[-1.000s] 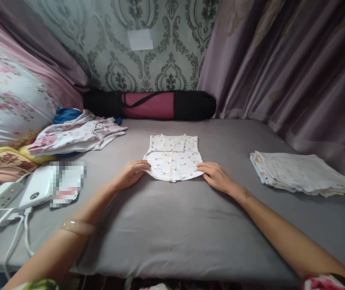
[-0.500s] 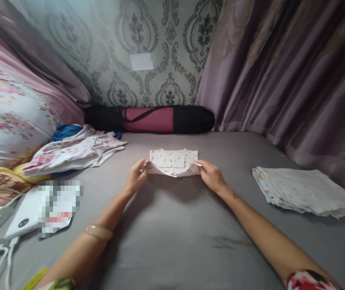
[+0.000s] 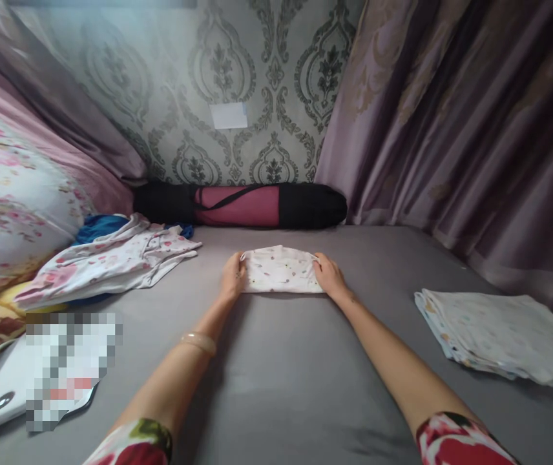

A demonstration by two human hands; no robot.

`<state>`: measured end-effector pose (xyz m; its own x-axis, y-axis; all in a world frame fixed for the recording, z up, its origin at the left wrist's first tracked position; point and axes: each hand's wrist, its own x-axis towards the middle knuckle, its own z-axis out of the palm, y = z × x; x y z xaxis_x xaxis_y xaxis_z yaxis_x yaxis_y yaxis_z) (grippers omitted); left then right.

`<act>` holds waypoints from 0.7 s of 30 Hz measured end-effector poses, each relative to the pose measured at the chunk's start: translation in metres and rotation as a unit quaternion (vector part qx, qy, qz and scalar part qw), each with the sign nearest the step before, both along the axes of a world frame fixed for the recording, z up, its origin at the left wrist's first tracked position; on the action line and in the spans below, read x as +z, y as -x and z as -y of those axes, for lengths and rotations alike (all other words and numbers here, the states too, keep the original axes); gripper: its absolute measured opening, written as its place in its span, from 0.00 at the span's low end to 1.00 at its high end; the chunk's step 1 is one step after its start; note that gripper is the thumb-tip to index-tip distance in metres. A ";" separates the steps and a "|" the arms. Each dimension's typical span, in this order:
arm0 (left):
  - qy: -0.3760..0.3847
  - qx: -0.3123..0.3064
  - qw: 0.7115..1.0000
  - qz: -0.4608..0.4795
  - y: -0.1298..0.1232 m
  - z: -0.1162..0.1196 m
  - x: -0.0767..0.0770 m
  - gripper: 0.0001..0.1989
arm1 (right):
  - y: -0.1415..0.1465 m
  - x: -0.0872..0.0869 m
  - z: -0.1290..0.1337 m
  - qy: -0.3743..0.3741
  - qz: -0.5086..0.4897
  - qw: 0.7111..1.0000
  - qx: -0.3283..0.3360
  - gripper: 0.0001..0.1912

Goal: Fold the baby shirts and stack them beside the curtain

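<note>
A small white cloth with a fine coloured print lies folded in a flat strip on the grey sheet, in the middle of the view. My left hand pinches its left end, and my right hand pinches the upper right corner. Between the two hands the cloth's top edge rises slightly in the centre. Both hands are closed on the fabric, with some fingertips hidden behind it.
Rumpled printed clothes lie at the left, near a floral pillow and a white device. Folded cloths are stacked at the right. A black and pink long bag rests along the wall.
The front edge of the cloth, which sagged between my hands, has been turned up and away over the folded part. Both hands sit slightly closer together, and the camera view has tilted up.
</note>
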<state>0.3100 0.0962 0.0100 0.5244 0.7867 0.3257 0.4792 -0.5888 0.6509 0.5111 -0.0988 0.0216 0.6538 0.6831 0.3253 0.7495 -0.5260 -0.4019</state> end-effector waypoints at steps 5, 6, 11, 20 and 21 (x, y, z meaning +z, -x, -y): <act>0.001 0.079 0.993 -0.093 -0.009 -0.007 -0.012 0.11 | -0.011 -0.013 -0.012 0.049 -0.032 0.995 -0.076 0.17; -0.002 0.081 0.992 -0.095 -0.009 -0.007 -0.012 0.11 | -0.012 -0.015 -0.013 0.052 -0.032 0.995 -0.078 0.17; 0.009 0.073 0.990 -0.122 -0.007 -0.007 -0.008 0.13 | -0.009 -0.014 -0.014 0.046 -0.021 0.995 -0.088 0.17; -0.009 0.067 0.986 -0.153 -0.004 -0.012 -0.001 0.14 | -0.011 -0.009 -0.011 0.090 0.004 0.991 -0.102 0.15; -0.020 0.068 0.987 -0.141 -0.003 -0.013 -0.001 0.14 | -0.013 -0.006 -0.009 0.093 -0.006 0.991 -0.100 0.15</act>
